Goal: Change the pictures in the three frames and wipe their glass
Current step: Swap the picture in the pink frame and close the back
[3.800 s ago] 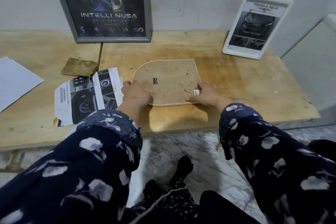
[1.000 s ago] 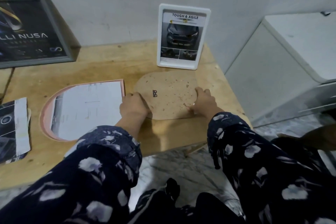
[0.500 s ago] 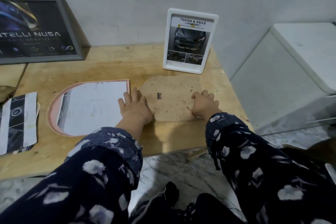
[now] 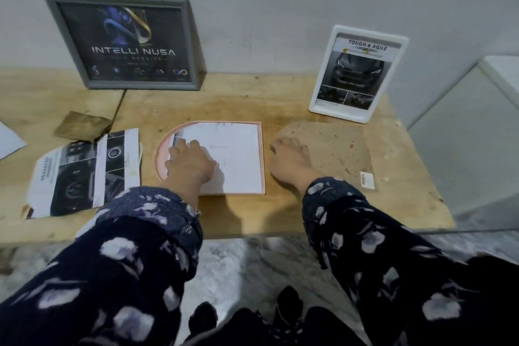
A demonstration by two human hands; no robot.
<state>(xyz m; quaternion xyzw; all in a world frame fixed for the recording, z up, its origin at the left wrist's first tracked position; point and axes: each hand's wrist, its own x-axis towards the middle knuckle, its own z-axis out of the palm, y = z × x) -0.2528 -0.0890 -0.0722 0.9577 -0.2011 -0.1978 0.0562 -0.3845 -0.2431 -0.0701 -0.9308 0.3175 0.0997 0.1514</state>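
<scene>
**Pink frame lies open, hands on the sheet**

On the table, the left hand presses flat, grip holding nothing, on the sheet inside the pink frame. The right hand rests, loosely curled and empty, on the backing. The sheet may crease if the palm drags it.

My left hand has left the brown backing board and now lies flat on the white sheet inside the pink frame. My right hand has slid to the board's left edge.
</scene>
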